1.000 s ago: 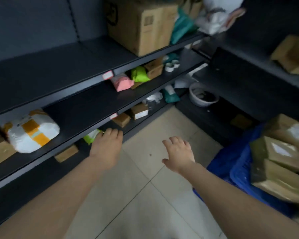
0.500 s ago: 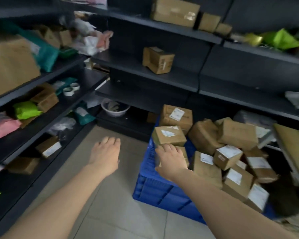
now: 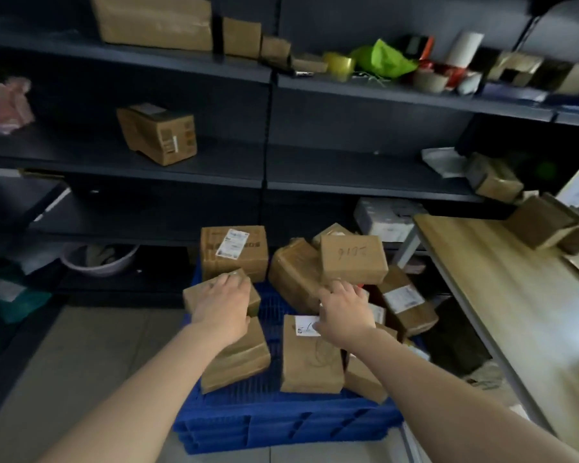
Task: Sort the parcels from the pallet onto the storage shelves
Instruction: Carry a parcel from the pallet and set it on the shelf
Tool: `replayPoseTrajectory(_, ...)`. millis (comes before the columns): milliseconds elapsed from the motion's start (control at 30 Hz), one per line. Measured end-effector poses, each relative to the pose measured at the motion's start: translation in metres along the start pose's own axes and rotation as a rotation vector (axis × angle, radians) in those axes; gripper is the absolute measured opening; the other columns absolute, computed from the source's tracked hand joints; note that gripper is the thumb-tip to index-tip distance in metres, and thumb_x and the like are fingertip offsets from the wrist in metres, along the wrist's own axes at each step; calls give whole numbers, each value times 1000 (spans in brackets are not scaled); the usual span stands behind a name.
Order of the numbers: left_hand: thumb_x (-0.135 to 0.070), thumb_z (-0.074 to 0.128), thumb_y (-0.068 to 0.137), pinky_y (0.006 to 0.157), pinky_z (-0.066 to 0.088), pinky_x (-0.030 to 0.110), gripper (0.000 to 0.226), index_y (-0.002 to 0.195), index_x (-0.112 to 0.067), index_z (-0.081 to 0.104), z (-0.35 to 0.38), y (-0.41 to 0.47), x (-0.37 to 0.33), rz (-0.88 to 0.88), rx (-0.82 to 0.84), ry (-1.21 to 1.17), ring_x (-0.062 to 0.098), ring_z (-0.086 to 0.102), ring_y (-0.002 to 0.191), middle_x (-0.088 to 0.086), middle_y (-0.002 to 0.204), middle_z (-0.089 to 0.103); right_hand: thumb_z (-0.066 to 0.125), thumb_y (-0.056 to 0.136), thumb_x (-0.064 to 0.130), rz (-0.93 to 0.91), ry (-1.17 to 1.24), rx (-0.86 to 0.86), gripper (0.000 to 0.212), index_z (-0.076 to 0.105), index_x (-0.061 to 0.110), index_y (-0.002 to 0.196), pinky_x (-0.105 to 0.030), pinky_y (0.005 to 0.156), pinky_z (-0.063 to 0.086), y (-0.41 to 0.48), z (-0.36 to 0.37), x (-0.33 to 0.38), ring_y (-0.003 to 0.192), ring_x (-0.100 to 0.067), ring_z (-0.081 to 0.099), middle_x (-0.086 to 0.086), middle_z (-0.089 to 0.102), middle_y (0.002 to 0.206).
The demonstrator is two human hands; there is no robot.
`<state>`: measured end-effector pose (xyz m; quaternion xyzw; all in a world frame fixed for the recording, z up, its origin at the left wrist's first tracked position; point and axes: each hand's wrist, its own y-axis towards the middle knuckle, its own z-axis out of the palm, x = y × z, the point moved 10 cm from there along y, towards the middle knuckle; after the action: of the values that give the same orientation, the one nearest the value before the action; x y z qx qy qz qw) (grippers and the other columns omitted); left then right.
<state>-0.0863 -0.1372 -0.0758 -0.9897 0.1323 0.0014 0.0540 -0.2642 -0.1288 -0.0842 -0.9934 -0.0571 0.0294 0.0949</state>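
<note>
A blue plastic pallet (image 3: 281, 426) on the floor carries several brown taped parcels. My left hand (image 3: 223, 304) lies on a small brown parcel (image 3: 194, 295) at the pile's left, fingers curled over its far edge. That parcel rests on a larger brown parcel (image 3: 238, 360). My right hand (image 3: 343, 312) hovers with fingers apart above a flat parcel with a white label (image 3: 310, 362), just below a parcel with handwriting (image 3: 351, 259). Dark storage shelves (image 3: 181, 172) stand behind the pallet, one holding a cardboard box (image 3: 157, 133).
A wooden table (image 3: 498, 279) with small boxes runs along the right. A pale basin (image 3: 97, 260) sits on the bottom shelf at left. The top shelf holds boxes, tape rolls and a green bag (image 3: 386, 60). Tiled floor (image 3: 81, 362) lies left of the pallet.
My view swung right from the left shelves to the pallet. Both hands moved forward; the left came down on the small parcel, the right reached in over the pile.
</note>
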Motion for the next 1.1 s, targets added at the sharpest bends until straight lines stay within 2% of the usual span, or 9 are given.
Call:
replayPoseTrajectory(267,-38,62,90,111,34,41,75,150,-15,25,3,126,-64,109,44,-12,24,30,138,4,150,35,63,88,44,150,40,14,61,41,24,140,-42,113,28,66,-3,-100,135,-26,33,-5,41,141)
replayPoseTrajectory(533,-49,67,83,114,27,41,87,151,-16,22,30,215,-140,161,128,-16,25,25,141,5,152,29,64,88,40,221,130,87,66,36,22,145,-43,115,24,119,36,-189,140,-29,27,-9,34,148)
replayPoseTrajectory(700,-57,73,74,115,21,48,115,154,-20,-1,64,263,-179,134,200,-42,29,11,147,9,160,7,67,86,33,232,242,113,71,29,22,144,-43,108,37,147,68,-227,132,-31,34,-10,26,147)
replayPoseTrajectory(800,-64,76,65,114,21,52,131,152,-25,-13,77,288,-191,112,190,-24,32,6,147,11,161,-2,68,86,32,245,337,101,75,21,21,145,-44,105,41,162,80,-241,134,-34,34,-14,16,154)
replayPoseTrajectory(933,-67,78,57,116,15,53,145,147,-28,-27,97,308,-193,93,235,7,34,-1,148,12,161,-9,68,83,33,216,449,37,87,10,24,148,-44,100,46,176,91,-246,129,-31,43,-12,30,150)
replayPoseTrajectory(1000,-68,77,57,116,15,53,144,147,-29,-27,101,315,-195,113,233,15,35,1,147,14,160,-7,68,82,34,192,474,-22,91,8,25,150,-42,98,47,179,88,-246,127,-28,44,-10,35,145)
replayPoseTrajectory(1100,-78,67,57,114,20,50,133,152,-31,-13,100,316,-191,111,227,-30,32,14,143,11,156,9,70,82,39,174,537,-116,98,3,24,153,-40,102,44,180,81,-248,130,-25,40,-7,35,146)
